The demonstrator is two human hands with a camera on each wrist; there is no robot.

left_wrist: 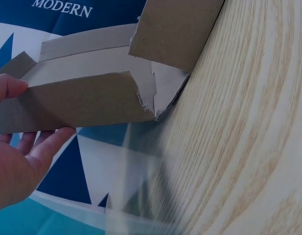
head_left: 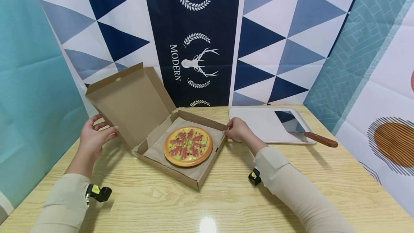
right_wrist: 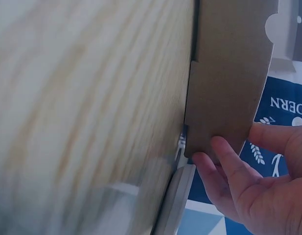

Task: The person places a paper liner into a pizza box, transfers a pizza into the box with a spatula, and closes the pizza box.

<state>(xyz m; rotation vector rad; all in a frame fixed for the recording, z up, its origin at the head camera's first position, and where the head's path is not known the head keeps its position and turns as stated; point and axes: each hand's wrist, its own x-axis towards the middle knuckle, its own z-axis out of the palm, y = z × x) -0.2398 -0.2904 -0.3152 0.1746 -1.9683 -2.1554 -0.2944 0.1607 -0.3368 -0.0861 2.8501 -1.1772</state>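
A brown cardboard pizza box stands open on the table, its lid (head_left: 129, 103) tilted up and back toward the left. Inside the base (head_left: 169, 174), a round pizza (head_left: 188, 146) with red strips on top lies on a sheet of paper. My left hand (head_left: 93, 136) pinches the lid's left side flap (left_wrist: 87, 100), thumb on one edge and fingers under the other. At the far right corner of the base, my right hand (head_left: 240, 132) grips the side wall (right_wrist: 229, 83) between thumb and fingers.
A white tray (head_left: 252, 127) sits at the back right, close behind my right hand. Across its right rim lies a pizza server (head_left: 320, 139), metal blade on the tray and wooden handle sticking out. Patterned cloth (head_left: 197, 21) hangs behind the wooden table (head_left: 145, 208).
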